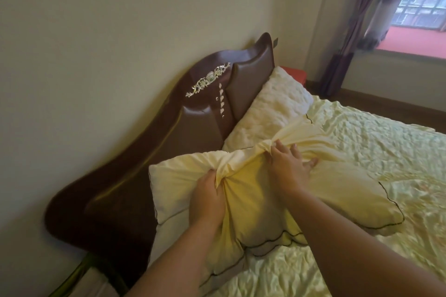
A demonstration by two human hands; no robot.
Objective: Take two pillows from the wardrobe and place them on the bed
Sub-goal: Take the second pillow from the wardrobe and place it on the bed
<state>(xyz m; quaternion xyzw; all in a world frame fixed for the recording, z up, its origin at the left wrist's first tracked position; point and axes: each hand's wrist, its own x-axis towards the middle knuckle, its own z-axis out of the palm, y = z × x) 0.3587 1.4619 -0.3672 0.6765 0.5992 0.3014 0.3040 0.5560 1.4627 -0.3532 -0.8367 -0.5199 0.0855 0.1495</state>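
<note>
A pale yellow pillow (260,202) with a dark scalloped trim lies at the head of the bed (362,152), leaning against the headboard. My left hand (207,198) is shut on a bunched fold of its cover near the top middle. My right hand (287,164) grips the gathered fabric a little farther right, fingers partly spread over it. A second pillow (270,108), white and textured, rests beyond it against the headboard.
The dark brown padded headboard (169,132) with a metal ornament stands against a cream wall on the left. A red bedside unit (295,73) sits past the far pillow. Purple curtains (357,19) hang by a window (422,0) at the upper right.
</note>
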